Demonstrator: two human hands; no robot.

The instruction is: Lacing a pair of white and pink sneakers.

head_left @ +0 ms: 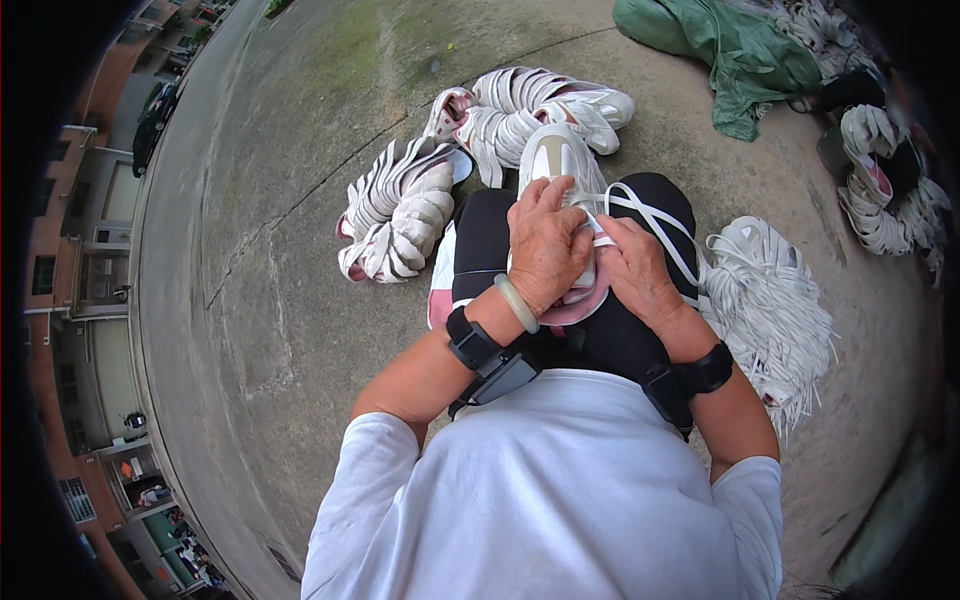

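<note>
A white shoe upper [553, 155] with beige toe panels and a pink lining lies across my black-clad thighs, its toe pointing away from me. My left hand [548, 245] is closed over its lacing area, fingers bent, the fingertips partly hidden. Close beside it, my right hand [640, 272] pinches a flat white shoelace [655, 212] at the right row of eyelets. The loose lace loops over my right knee. Both hands are nearly touching above the shoe's tongue, which they largely cover.
Stacked white uppers [398, 215] lie on the concrete at the left, with another curved stack [535, 100] beyond my knees. A big bundle of white shoelaces [770, 310] sits right of my leg. Farther right are a green sack [715, 50] and more stacked uppers [885, 210].
</note>
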